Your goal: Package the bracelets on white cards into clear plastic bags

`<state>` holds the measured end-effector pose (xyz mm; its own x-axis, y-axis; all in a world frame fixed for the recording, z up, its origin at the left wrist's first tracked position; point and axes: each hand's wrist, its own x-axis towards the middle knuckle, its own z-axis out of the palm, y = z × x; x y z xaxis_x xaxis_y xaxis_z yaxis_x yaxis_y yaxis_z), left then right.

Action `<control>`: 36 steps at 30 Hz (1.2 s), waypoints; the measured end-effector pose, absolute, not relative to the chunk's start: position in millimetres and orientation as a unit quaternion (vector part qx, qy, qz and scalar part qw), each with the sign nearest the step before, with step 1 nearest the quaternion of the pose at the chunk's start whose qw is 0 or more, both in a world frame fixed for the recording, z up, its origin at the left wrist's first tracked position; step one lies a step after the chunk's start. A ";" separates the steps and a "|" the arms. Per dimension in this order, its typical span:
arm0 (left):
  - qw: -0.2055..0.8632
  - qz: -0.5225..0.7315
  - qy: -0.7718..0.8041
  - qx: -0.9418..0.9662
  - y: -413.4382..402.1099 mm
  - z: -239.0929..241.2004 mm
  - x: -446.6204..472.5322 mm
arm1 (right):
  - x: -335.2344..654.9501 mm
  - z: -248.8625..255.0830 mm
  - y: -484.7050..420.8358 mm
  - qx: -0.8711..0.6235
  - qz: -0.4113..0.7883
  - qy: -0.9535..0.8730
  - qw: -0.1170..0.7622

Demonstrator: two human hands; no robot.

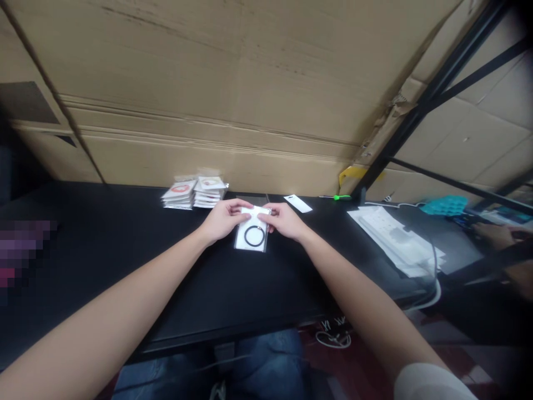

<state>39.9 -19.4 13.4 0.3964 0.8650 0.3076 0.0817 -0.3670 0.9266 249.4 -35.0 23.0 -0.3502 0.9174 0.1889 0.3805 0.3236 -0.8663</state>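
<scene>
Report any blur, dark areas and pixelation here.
Head view: the small flat white packet with a black ring looks soft, yet the ring's outline reads clearly; head view: two stacks of flat white packets are smeared; head view: lighting is muted, the upper right corner nearly black; head view: coarse pixels cover a purplish patch at left.

white card (250, 221), black ring (245, 235), black table (225, 289), brown cardboard (233, 72)

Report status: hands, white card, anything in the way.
Left hand, right hand holding white card by top. Dark ring on its face, uncovered. Packet stacks off left, not blocking.
</scene>
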 end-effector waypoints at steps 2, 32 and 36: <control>0.475 0.436 0.316 0.696 -18.8 11.7 40.3 | 248.3 21.0 -34.1 -0.457 0.357 -0.738 0.344; 0.595 0.331 0.347 0.645 -29.0 19.6 50.6 | 272.8 15.3 -8.2 -0.442 0.450 -0.573 0.523; 0.555 0.480 0.383 0.561 -10.5 34.6 26.0 | 281.1 18.2 -7.1 -0.489 0.370 -0.618 0.493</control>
